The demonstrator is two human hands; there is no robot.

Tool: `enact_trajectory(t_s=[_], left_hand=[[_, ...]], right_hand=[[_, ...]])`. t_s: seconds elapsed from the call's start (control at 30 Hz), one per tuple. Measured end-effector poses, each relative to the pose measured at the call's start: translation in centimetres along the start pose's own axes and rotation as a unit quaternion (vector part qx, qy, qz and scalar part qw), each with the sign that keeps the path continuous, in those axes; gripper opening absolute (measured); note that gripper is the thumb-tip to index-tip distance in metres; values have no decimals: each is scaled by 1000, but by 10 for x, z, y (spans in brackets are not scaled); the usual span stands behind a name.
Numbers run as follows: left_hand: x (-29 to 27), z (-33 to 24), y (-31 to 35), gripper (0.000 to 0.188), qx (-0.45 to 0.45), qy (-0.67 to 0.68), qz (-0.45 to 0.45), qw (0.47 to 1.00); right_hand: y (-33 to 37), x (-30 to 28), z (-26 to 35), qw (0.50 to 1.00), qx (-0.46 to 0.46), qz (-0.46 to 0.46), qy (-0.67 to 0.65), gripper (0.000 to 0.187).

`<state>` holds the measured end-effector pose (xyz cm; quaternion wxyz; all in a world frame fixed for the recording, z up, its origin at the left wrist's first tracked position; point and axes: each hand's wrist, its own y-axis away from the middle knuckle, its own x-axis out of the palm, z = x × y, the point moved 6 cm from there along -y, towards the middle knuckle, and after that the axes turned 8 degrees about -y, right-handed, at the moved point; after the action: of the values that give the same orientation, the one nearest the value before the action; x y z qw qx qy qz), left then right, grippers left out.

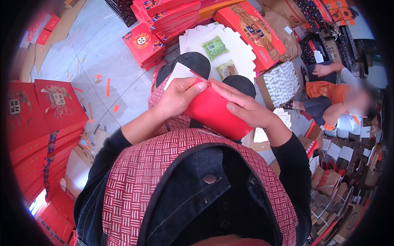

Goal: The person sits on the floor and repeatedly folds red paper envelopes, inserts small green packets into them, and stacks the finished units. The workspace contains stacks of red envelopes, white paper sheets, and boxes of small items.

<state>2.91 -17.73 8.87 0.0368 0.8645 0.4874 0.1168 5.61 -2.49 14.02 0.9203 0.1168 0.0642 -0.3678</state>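
Note:
A glossy red sheet of cardboard [213, 112] with a white underside or flap [179, 74] is held slanted over my lap. My left hand [176, 96] pinches its upper left part, thumb on the red face. Along its upper right edge lies my right hand [246, 106], fingers together and thumb resting on the red face, the card between them. Both thumbs are close to the fold at the top. Beyond my knees, two small green packets [214, 47] lie on a pile of white card pieces [242, 53].
Red gift boxes [61, 102] are stacked at the left, more red boxes [143, 43] at the far side. A carton of white wrapped packets [281, 84] stands to the right. Beyond it sits another person in an orange garment [322, 92]. Paper scraps [108, 87] litter the tiled floor.

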Motion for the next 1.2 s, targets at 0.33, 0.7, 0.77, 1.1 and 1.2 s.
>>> enact_trajectory(t_s=[0.33,0.7,0.77,1.1,1.2], left_hand=[[0,-1,-2,28,20,6,9,1000],[0,1,-6,29,-1,-45,15,999],[-1,-13,-12,28,-19,-35,17,999],[45,-127,-66,32,391,-398,-195,806],[72,-106,-52,33,331,-297,-27,895]], right_hand=[[-2,1,-3,1000,-7,7,13,49],[0,0,-1,992,36,1,118,64],[10,-16,7,995,16,-29,94,75],[73,-36,-52,918,26,-389,-67,74],[87,-40,-75,798,-19,-540,-265,62]])
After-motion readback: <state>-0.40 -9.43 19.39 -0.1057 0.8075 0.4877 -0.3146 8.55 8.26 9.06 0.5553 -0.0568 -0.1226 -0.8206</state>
